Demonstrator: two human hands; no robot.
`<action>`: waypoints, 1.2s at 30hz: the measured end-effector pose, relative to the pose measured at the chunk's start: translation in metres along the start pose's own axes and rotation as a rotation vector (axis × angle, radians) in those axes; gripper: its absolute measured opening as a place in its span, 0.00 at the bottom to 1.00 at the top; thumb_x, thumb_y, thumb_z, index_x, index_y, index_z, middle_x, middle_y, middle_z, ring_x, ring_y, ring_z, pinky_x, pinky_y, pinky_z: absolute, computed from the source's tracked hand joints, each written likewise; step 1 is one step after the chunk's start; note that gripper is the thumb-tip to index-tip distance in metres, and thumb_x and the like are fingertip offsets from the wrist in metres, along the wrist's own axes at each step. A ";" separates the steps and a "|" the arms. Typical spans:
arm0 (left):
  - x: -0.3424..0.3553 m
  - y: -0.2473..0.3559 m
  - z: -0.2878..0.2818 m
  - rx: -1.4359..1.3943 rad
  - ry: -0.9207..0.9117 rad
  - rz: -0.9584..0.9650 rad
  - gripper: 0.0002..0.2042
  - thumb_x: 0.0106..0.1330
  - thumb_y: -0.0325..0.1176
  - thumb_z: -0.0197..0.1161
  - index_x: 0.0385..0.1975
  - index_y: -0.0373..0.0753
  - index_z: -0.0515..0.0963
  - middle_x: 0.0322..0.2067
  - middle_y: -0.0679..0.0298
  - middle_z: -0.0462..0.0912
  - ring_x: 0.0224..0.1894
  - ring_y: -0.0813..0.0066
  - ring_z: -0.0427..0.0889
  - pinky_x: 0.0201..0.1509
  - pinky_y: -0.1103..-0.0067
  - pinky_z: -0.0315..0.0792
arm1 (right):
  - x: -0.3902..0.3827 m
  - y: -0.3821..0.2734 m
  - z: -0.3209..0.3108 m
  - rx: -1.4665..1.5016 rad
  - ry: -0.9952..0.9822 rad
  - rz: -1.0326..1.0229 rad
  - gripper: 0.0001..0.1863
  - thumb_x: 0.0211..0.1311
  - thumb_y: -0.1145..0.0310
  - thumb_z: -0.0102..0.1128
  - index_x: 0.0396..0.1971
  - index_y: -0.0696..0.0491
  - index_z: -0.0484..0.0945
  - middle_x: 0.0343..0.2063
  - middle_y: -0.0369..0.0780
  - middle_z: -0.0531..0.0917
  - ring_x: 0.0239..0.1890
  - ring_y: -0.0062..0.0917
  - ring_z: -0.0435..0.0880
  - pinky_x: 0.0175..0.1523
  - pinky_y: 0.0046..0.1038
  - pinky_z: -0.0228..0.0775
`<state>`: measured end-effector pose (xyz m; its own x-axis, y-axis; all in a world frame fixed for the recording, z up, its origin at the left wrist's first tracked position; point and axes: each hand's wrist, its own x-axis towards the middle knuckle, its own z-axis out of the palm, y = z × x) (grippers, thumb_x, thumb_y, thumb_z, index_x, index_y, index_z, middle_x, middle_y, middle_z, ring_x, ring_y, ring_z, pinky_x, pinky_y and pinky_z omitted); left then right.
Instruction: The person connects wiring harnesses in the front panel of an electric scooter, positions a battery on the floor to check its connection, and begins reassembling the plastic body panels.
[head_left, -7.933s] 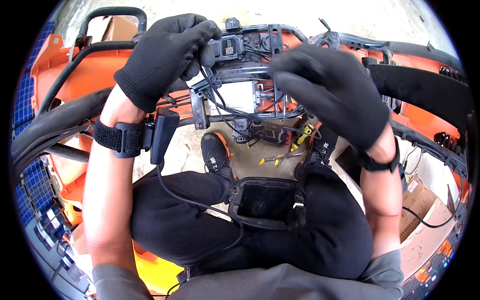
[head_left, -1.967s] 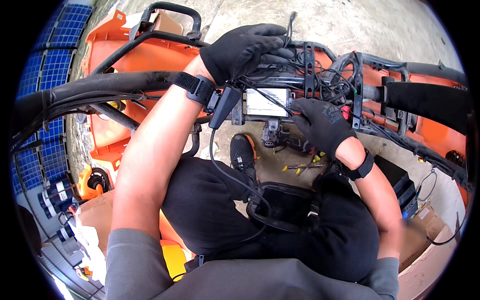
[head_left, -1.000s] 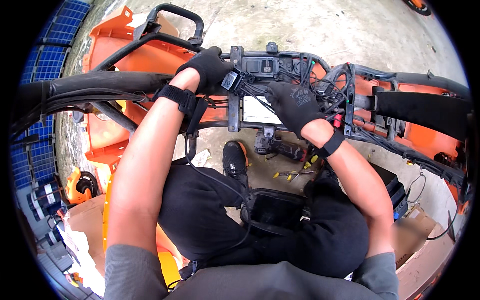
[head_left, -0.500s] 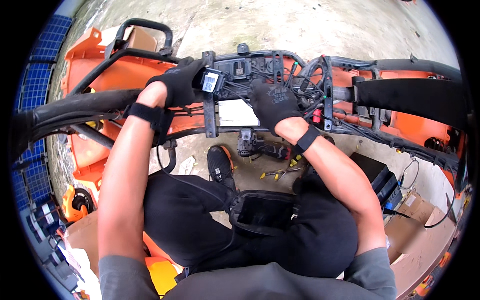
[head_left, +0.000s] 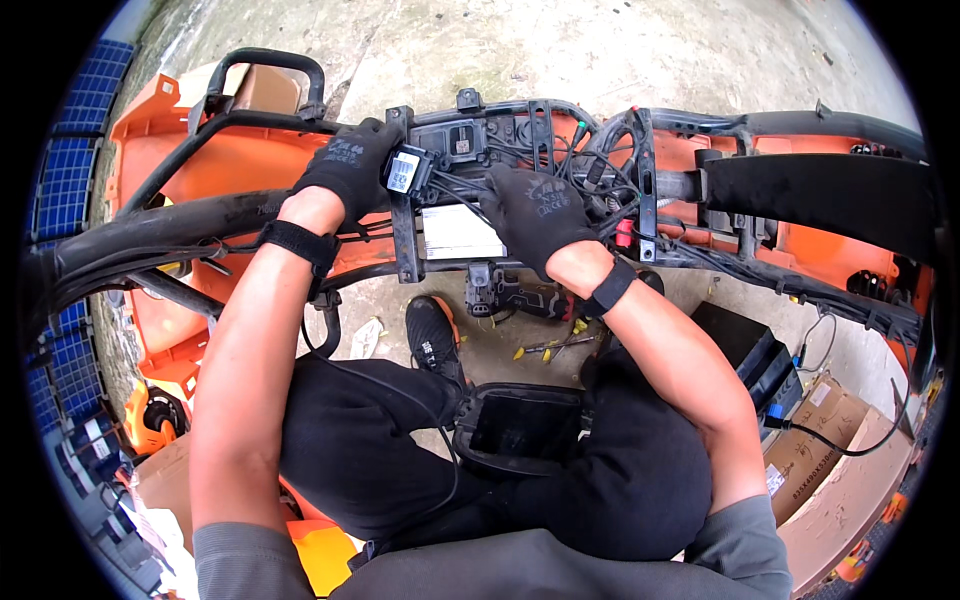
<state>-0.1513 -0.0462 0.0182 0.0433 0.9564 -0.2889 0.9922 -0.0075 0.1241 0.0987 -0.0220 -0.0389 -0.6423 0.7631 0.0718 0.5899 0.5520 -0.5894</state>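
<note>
In a black glove, my left hand (head_left: pixel 348 172) is closed round a small black electronic module (head_left: pixel 408 172) with a white label. It holds the module over a dark crossbar (head_left: pixel 402 235) of a vehicle frame. Several black wires (head_left: pixel 458 187) run from the module toward my right hand (head_left: pixel 540 218), also gloved. The right fingers are bent and closed at those wires; their tips are partly hidden, so the exact grip is unclear. Beneath lies a white rectangular panel (head_left: pixel 460 232). A larger black box (head_left: pixel 462 142) sits in the frame just beyond it.
A tangle of cables (head_left: pixel 605 175) fills the frame to the right. Orange body panels (head_left: pixel 175 190) lie beneath the tubes. A power drill (head_left: pixel 530 298) and a screwdriver (head_left: pixel 560 344) are on the near side. An open cardboard box (head_left: pixel 830 440) and a black case (head_left: pixel 745 345) stand at right.
The whole view has shifted slightly, so the frame appears further left. My left hand has turned a little about the module; my right hand stays by the wires.
</note>
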 end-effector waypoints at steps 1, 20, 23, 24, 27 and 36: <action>-0.001 0.000 -0.004 -0.015 -0.017 0.017 0.34 0.44 0.27 0.75 0.57 0.41 0.72 0.51 0.51 0.77 0.56 0.49 0.76 0.59 0.65 0.73 | -0.001 -0.001 -0.002 -0.007 0.017 -0.007 0.07 0.64 0.65 0.54 0.33 0.53 0.75 0.30 0.48 0.83 0.35 0.47 0.82 0.39 0.46 0.73; -0.006 0.009 -0.022 -0.218 0.220 0.026 0.28 0.47 0.28 0.73 0.52 0.33 0.75 0.42 0.49 0.83 0.45 0.54 0.83 0.51 0.68 0.76 | 0.021 0.041 -0.119 -0.339 0.460 -0.151 0.09 0.58 0.61 0.65 0.37 0.46 0.84 0.33 0.38 0.85 0.39 0.38 0.82 0.47 0.39 0.71; -0.006 0.014 -0.023 -0.260 0.176 -0.004 0.28 0.46 0.29 0.74 0.51 0.33 0.75 0.41 0.49 0.83 0.45 0.54 0.84 0.50 0.69 0.77 | 0.018 0.048 -0.121 -0.139 0.334 -0.057 0.11 0.60 0.60 0.65 0.38 0.50 0.83 0.33 0.41 0.85 0.38 0.40 0.83 0.45 0.38 0.74; -0.006 0.012 -0.021 -0.261 0.180 -0.003 0.29 0.46 0.29 0.74 0.51 0.33 0.76 0.41 0.48 0.83 0.45 0.54 0.84 0.50 0.69 0.77 | 0.018 0.052 -0.120 -0.074 0.351 -0.049 0.12 0.60 0.60 0.65 0.39 0.50 0.83 0.33 0.43 0.85 0.38 0.40 0.84 0.44 0.38 0.74; -0.006 0.014 -0.021 -0.230 0.173 -0.014 0.29 0.45 0.31 0.74 0.51 0.33 0.76 0.41 0.48 0.83 0.45 0.54 0.84 0.50 0.68 0.77 | 0.015 0.058 -0.117 0.136 0.351 0.014 0.13 0.61 0.65 0.65 0.42 0.54 0.82 0.32 0.44 0.85 0.36 0.34 0.85 0.42 0.33 0.76; -0.004 0.021 -0.020 -0.236 0.103 -0.055 0.30 0.45 0.30 0.75 0.52 0.32 0.75 0.42 0.47 0.83 0.46 0.53 0.83 0.51 0.68 0.77 | -0.004 0.078 -0.121 0.616 0.251 0.296 0.10 0.63 0.71 0.62 0.41 0.59 0.82 0.29 0.36 0.85 0.29 0.14 0.79 0.35 0.20 0.72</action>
<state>-0.1328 -0.0446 0.0414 -0.0338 0.9782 -0.2048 0.9375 0.1021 0.3328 0.2064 0.0583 0.0122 -0.3228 0.9462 -0.0218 0.2913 0.0774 -0.9535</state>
